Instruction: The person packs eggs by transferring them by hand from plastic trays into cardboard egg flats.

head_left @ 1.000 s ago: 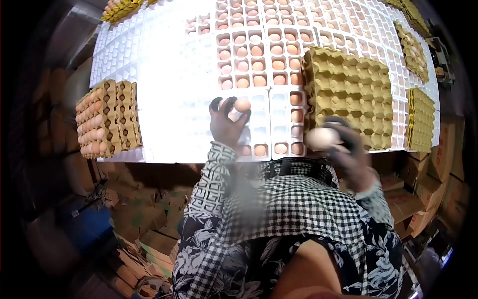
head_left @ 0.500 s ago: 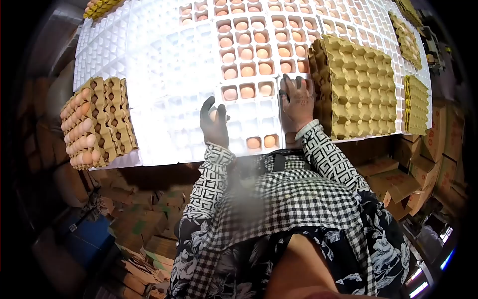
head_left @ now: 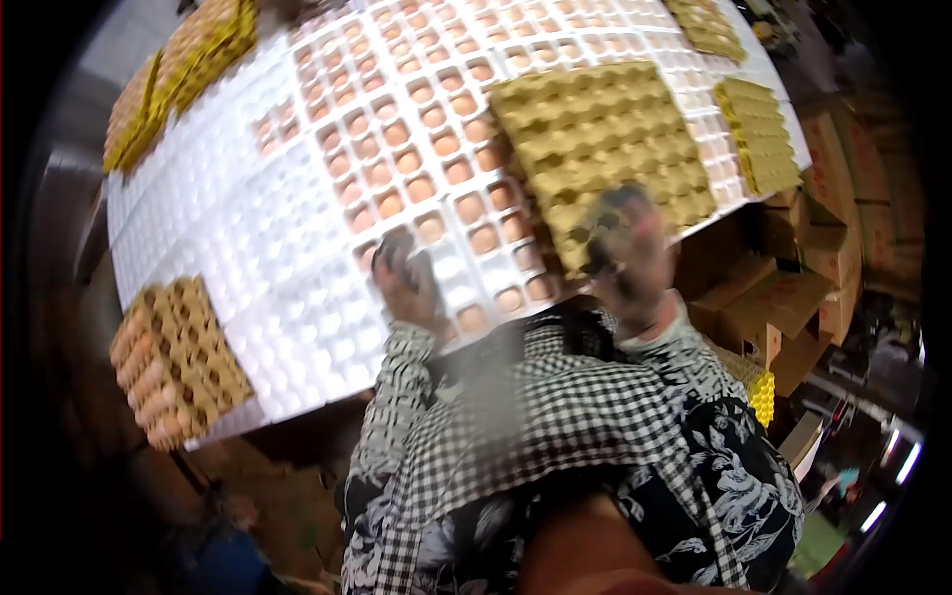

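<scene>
My left hand (head_left: pixel 409 286) is over the near white tray (head_left: pixel 458 278), its fingers bent and blurred; whether an egg is between them is unclear. Just beyond it, an egg (head_left: pixel 429 227) sits in a tray cell. Several eggs (head_left: pixel 484 239) fill cells to the right, and another egg (head_left: pixel 471 318) lies near the front edge. My right hand (head_left: pixel 630 248), smeared by motion, is over the near part of a stack of yellow-brown pulp trays (head_left: pixel 605 129). Its fingers and any contents cannot be made out.
Pulp trays of eggs (head_left: pixel 178 362) stand at the left edge, with more egg trays (head_left: pixel 183 64) at the back left. A smaller pulp stack (head_left: pixel 759 134) is at the right. Cardboard boxes (head_left: pixel 769 297) lie below the table's right side.
The view has turned and shifted. My right hand has moved from the white tray cells to over the pulp stack. Eggs now show in the right-hand cells that were previously empty or covered.
</scene>
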Available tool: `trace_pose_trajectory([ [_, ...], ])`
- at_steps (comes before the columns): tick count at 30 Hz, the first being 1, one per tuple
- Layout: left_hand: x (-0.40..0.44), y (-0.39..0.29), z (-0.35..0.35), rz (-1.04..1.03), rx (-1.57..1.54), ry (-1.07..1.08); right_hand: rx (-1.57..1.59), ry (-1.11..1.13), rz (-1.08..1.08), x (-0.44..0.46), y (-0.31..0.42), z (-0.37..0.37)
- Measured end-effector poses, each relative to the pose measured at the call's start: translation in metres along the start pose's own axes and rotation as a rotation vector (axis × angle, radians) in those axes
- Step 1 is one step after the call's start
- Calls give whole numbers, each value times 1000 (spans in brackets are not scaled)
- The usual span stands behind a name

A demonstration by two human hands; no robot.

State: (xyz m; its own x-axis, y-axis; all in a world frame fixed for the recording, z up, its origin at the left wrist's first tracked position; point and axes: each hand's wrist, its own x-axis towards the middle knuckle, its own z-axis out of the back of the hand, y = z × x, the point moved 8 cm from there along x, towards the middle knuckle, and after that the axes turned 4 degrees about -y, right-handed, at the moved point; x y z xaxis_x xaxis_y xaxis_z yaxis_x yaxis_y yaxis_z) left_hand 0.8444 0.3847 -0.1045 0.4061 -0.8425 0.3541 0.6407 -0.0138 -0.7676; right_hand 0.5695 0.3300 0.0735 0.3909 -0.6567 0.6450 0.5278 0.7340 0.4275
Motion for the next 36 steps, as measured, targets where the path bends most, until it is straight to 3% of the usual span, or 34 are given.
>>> trace_pose_trajectory([
  [1, 3, -6, -6, 43, -37, 53, -212, -73, -96, 4, -45, 34],
  [2, 7, -15, -15, 84, -67, 107, -407, -58, -355, 8, -87, 66],
  [3, 7, -23, -32, 81, -143, 167, -601, 65, -454, -3, -137, 83],
  [4, 7, -34, -50, 77, -216, 228, -468, 123, -531, -42, -213, 85],
  [6, 11, -84, -85, -75, -138, 389, -97, 410, -720, -67, -254, 70],
  [8, 21, -148, -91, -98, -328, 371, -177, 340, -540, -53, -258, 91],
  [10, 36, -167, -91, 82, -574, 273, 338, 103, -876, -31, -250, 137],
  [11, 41, -181, -87, 53, -601, 197, 284, -2, -892, -37, -268, 163],
  [13, 51, -201, -93, -59, -274, 139, 9, -195, -955, -39, -298, 226],
  [15, 46, -192, -123, -48, -50, 161, -246, -478, -715, -54, -354, 285],
  [17, 26, -164, -159, -28, 129, 221, -664, -530, -887, -76, -413, 331],
  [18, 17, -159, -174, 2, 221, 270, -818, -430, -963, -95, -444, 337],
  [19, 14, -175, -179, -126, 280, 203, -970, -318, -1032, -114, -475, 343],
  [22, 13, -171, -181, -8, 279, 191, -822, 154, -1367, -225, -576, 309],
  [25, 12, -171, -184, -38, 243, 189, -873, 194, -1358, -225, -569, 313],
  [26, 11, -169, -180, -22, 238, 195, -1050, 892, -919, -253, -620, 290],
  [28, 8, -161, -180, 87, 225, 228, -1111, 752, -877, -255, -645, 305],
  [31, 7, -161, -178, 16, 311, 200, -737, -30, -1163, -212, -583, 347],
  [34, 7, -157, -173, 74, 302, 179, -814, -109, -1179, -212, -564, 344],
  [35, 8, -163, -170, 89, 286, 177, -1331, 525, -839, -242, -608, 317],
  [36, 9, -167, -177, 96, 249, 180, -1180, 375, -1087, -258, -615, 320],
])
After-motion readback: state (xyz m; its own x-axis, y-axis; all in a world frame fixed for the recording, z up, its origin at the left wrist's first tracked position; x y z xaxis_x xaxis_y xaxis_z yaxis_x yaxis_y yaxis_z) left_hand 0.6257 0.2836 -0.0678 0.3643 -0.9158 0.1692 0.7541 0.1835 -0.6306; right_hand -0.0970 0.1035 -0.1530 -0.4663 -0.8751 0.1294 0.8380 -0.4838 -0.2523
